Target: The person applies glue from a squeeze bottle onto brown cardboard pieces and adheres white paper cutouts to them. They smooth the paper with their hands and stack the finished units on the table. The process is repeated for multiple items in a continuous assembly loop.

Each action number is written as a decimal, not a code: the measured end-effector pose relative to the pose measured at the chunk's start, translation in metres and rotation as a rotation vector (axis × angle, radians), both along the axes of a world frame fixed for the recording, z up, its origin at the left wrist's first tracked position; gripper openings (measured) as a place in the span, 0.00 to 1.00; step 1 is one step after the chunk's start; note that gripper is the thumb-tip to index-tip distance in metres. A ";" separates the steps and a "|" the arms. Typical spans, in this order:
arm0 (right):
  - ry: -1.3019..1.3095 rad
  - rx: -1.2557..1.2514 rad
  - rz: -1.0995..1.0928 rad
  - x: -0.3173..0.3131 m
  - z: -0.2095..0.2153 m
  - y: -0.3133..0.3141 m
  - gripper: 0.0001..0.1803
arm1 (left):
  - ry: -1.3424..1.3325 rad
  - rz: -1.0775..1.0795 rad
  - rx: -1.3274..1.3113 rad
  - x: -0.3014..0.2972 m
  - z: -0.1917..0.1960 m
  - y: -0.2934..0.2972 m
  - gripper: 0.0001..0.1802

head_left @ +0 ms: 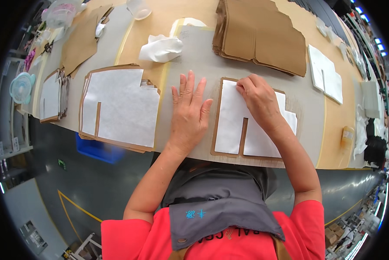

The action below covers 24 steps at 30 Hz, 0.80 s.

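Observation:
A white slotted sheet [231,117] lies on a slightly larger brown piece [241,143] of the same outline in front of me, its brown border showing around it. My right hand [258,102] is over the upper part of the sheet, thumb and fingers pinched together at its surface near the top edge. Just left of the sheet, my left hand [190,115] rests flat on the grey table surface, fingers stretched and holding nothing. Further left is a stack of brown pieces topped by another white slotted sheet [123,108].
A thick stack of brown pieces [263,37] stands at the back. White slotted sheets [325,73] lie at the right, near a small yellowish bottle [347,136]. Crumpled white material [161,48] sits behind my left hand. A small turquoise fan [22,88] is far left.

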State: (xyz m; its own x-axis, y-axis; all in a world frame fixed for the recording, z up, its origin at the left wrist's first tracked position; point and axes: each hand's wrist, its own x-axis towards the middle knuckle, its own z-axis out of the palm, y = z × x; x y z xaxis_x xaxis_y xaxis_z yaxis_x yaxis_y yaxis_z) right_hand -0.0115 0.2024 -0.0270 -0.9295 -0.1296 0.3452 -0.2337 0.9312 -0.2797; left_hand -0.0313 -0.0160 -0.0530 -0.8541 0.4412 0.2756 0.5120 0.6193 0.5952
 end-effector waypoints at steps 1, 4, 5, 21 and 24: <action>-0.022 0.029 0.021 -0.003 0.002 0.000 0.05 | -0.005 0.001 0.008 0.001 0.000 -0.001 0.25; -0.070 0.102 0.075 -0.008 0.006 0.003 0.04 | -0.014 0.004 0.023 -0.001 0.002 -0.001 0.24; -0.077 0.118 0.097 -0.009 0.006 0.004 0.03 | -0.014 -0.001 0.013 -0.001 0.002 -0.001 0.24; 0.219 0.088 0.387 -0.010 -0.010 0.034 0.15 | -0.024 -0.117 0.047 -0.019 0.006 0.019 0.24; 0.264 0.091 0.449 0.001 -0.011 0.047 0.17 | -0.007 -0.186 0.003 -0.022 0.006 0.023 0.21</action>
State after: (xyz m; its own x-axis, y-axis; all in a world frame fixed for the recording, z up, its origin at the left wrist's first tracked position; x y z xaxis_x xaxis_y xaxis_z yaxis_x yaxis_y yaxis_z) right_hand -0.0103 0.2499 -0.0382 -0.6588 -0.5350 0.5289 -0.6665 0.7411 -0.0806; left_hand -0.0529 0.0069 -0.0467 -0.7599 0.5905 0.2718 0.6132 0.5126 0.6010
